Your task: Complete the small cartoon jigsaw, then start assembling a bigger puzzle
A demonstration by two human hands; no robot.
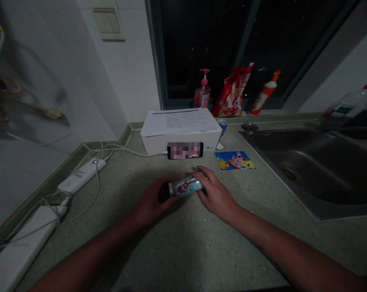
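A small clear jar point(188, 185) with a colourful printed label lies tilted on its side between my hands, above the counter point(183, 247). My left hand point(156, 198) is closed around its dark-capped end. At the other end, the fingers and thumb of my right hand point(215, 192) are wrapped round the jar's base. A picture card point(235, 160) with cartoon figures lies flat beyond my right hand. Straight ahead, a phone point(185, 151) with a cable leans against a white box point(180, 125).
A steel sink point(293, 202) takes up the right side. Power strips point(82, 175) and loose cables lie on the left. Along the window ledge stand a pink pump bottle point(202, 95), a red bag point(233, 93) and an orange bottle point(264, 95). A blue can point(222, 126) sits beside the box.
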